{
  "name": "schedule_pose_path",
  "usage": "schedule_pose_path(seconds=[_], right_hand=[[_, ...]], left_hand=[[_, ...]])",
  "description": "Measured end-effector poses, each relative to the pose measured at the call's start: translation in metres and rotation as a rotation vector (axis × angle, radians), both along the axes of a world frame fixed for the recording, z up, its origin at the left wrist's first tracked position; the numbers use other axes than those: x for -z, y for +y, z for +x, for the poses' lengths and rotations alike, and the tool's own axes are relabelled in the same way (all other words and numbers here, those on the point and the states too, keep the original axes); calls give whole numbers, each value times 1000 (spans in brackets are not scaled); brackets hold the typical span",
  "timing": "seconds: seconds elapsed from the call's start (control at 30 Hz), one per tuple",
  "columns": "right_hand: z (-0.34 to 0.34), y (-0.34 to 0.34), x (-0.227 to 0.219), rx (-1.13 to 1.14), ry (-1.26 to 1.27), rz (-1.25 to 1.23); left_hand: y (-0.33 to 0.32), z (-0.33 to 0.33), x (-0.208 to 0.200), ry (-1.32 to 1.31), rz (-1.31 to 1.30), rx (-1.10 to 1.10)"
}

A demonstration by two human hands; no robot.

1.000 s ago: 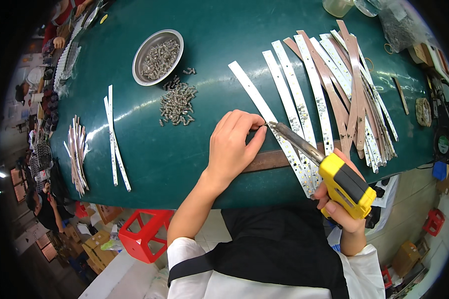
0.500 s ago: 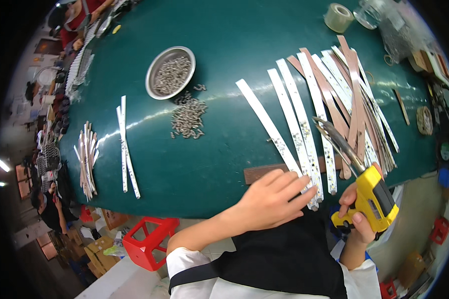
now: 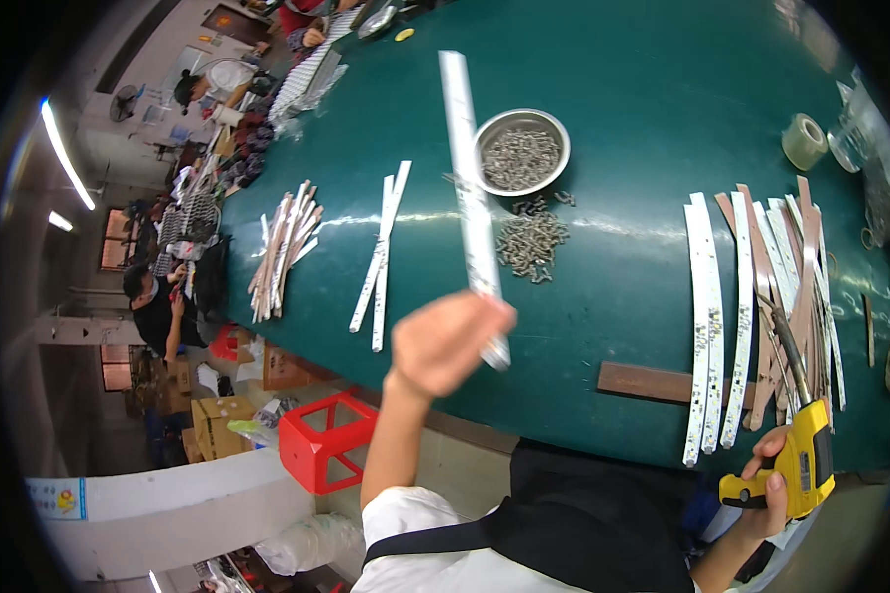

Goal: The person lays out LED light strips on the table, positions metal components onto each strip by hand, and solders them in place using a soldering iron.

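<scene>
My left hand (image 3: 445, 344) is closed round the near end of a long white LED circuit strip (image 3: 468, 188), lifted above the table and slightly blurred. The far part of this strip overlaps the left rim of a metal bowl (image 3: 564, 138) holding small metal parts. In my right hand (image 3: 769, 484) is a yellow and black soldering gun (image 3: 809, 460), its tip pointing away over the strips at the right. White strips (image 3: 697, 326) lie there side by side, with brown strips (image 3: 761, 366) among them. Two crossed white strips (image 3: 371, 282) rest left of my left hand.
A heap of small metal parts (image 3: 532, 242) lies below the bowl. A brown wooden bar (image 3: 653, 381) sits partly under the strips. Further left is a bundle of strips (image 3: 285, 252); at far right, a tape roll (image 3: 804, 141). A red stool (image 3: 328, 440) stands beside the table; co-workers sit beyond.
My left hand has picked up the leftmost white strip and carried it left towards the bowl. My right hand keeps hold of the soldering gun. The whole view has turned leftward.
</scene>
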State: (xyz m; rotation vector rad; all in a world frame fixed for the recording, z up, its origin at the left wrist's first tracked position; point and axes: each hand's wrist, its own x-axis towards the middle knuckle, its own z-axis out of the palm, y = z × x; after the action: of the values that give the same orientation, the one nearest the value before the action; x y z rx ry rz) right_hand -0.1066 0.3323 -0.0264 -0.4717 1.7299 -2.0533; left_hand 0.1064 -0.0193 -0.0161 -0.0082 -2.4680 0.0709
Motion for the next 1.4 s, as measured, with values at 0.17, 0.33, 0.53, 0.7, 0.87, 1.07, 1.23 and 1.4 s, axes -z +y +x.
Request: schedule_pose_path(seconds=[0.17, 0.33, 0.53, 0.7, 0.87, 1.07, 1.23, 1.4], right_hand=[[-1, 1, 5, -22, -10, -5], [0, 1, 5, 23, -10, -27], [-1, -6, 3, -14, 15, -45], [6, -11, -2, 1, 28, -65], [7, -8, -5, 51, -10, -40], [3, -5, 0, 59, -40, -22], [1, -9, 2, 46, -62, -89], [3, -10, -1, 60, -93, -95]], left_hand=[[-73, 64, 12, -137, 81, -323], [-82, 92, 6, -484, 251, -415], [-40, 6, 5, -152, 549, -369], [-14, -99, 33, -121, 572, -255], [-32, -143, 51, -244, 66, -360], [-27, -141, 58, -296, 186, -343], [-14, -131, 46, -220, 510, -329], [23, -133, 32, -218, 836, -207]])
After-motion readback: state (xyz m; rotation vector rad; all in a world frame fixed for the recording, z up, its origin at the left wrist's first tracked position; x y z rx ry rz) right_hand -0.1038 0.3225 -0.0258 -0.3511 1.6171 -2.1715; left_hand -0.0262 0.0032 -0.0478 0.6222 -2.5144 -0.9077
